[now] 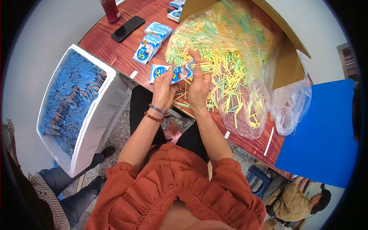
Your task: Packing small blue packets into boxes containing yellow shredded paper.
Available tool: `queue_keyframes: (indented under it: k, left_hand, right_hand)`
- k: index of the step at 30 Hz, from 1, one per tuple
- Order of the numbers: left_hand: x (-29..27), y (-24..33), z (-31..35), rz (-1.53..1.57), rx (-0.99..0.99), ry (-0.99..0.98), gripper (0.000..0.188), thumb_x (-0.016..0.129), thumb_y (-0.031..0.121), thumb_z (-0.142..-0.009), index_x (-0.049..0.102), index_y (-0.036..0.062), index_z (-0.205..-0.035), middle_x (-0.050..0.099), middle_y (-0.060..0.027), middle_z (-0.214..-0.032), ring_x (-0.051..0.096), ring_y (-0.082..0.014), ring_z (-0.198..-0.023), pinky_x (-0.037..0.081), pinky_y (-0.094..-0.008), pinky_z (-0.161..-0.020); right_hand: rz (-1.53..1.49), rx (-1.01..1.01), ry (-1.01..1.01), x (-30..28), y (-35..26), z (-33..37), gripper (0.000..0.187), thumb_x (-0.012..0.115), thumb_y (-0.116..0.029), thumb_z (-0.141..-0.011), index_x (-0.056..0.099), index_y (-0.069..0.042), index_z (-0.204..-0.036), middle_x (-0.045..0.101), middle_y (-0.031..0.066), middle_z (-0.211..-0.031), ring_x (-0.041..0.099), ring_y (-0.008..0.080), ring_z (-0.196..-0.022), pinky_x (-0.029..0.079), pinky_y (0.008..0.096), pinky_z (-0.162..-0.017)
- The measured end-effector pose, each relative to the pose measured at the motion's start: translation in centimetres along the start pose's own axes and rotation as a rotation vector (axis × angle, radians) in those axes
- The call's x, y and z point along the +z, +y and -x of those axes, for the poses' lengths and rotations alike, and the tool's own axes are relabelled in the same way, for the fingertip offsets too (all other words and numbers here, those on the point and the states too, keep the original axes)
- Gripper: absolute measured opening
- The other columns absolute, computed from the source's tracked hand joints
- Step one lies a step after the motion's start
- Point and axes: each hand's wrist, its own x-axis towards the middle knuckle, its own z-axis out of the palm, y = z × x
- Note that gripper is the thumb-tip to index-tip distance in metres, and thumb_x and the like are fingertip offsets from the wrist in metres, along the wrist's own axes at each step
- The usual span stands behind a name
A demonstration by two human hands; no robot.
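Between my hands, over the table's near edge, is a small blue and white printed packet (158,70). My left hand (164,89) pinches its middle from below, a beaded bracelet pair on that wrist. At the packet's right end, my right hand (199,89) is closed with a few thin yellow and green sticks (207,68) between thumb and fingers. The stick ends meet the packet's right end; whether they are inside it I cannot tell. Just beyond lies a big heap of yellow and green sticks (226,82), partly in a clear plastic bag (251,115).
Similar packets (147,48) lie stacked behind my left hand, near a black phone (128,29) and a red drink cup (110,10). A white foam box (103,94) full of blue packets stands left. At right are a cardboard box (287,67), a blue board (322,130) and another person (293,201).
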Motion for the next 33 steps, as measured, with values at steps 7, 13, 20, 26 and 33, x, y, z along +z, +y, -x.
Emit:
queue_keyframes:
  k: [7, 13, 20, 26, 33]
  left_hand:
    - [0.4, -2.2, -1.6, 0.103, -0.055, -0.026, 0.02, 0.051, 0.022, -0.098, 0.06, 0.0045, -0.099, 0.064, -0.0048, -0.095, 0.06, -0.0133, -0.081, 0.051, -0.0303, -0.071]
    - [0.4, -1.9, -1.8, 0.185, -0.047, -0.032, 0.02, 0.051, 0.022, -0.098, 0.058, 0.0042, -0.104, 0.064, -0.0059, -0.098, 0.06, -0.0159, -0.08, 0.051, -0.0312, -0.073]
    - [-0.4, -1.4, -2.6, 0.348, 0.031, -0.021, 0.021, 0.052, 0.023, -0.097, 0.058, 0.006, -0.107, 0.064, -0.0057, -0.103, 0.06, -0.017, -0.091, 0.05, -0.0353, -0.085]
    - [-0.7, 0.5, -2.3, 0.179, 0.204, 0.021, 0.021, 0.051, 0.014, -0.097, 0.054, 0.0045, -0.116, 0.063, -0.0061, -0.109, 0.062, -0.0157, -0.096, 0.053, -0.0323, -0.081]
    - [-4.7, 5.5, -2.5, -0.017, 0.2, 0.073, 0.022, 0.06, 0.008, -0.091, 0.059, -0.0001, -0.112, 0.066, -0.0074, -0.105, 0.064, -0.013, -0.092, 0.053, -0.0278, -0.078]
  right_hand:
    - [-0.214, 0.145, 0.027, -1.7, -0.8, -2.3, 0.033, 0.036, -0.027, -0.101, 0.056, -0.001, -0.108, 0.043, 0.0213, -0.139, 0.039, 0.0271, -0.131, 0.027, 0.0385, -0.109]
    - [-0.001, 0.121, -0.085, -1.9, -1.4, -3.1, 0.038, 0.043, -0.031, -0.1, 0.058, 0.002, -0.11, 0.05, 0.0205, -0.133, 0.04, 0.0264, -0.13, 0.024, 0.04, -0.112]
    - [0.401, 0.103, -0.093, -1.1, -0.6, -1.8, 0.041, 0.041, -0.032, -0.1, 0.058, 0.003, -0.112, 0.063, 0.02, -0.11, 0.059, 0.0268, -0.104, 0.044, 0.0366, -0.091]
    - [0.765, 0.173, -0.239, 1.1, 1.7, -2.9, 0.034, 0.047, -0.029, -0.096, 0.06, 0.003, -0.096, 0.06, 0.0221, -0.081, 0.059, 0.0364, -0.075, 0.043, 0.0435, -0.066]
    - [0.299, 0.422, -0.436, 3.2, 3.0, -4.6, 0.029, 0.056, -0.028, -0.094, 0.062, -0.001, -0.084, 0.056, 0.0022, -0.065, 0.052, 0.0075, -0.06, 0.041, 0.0252, -0.054]
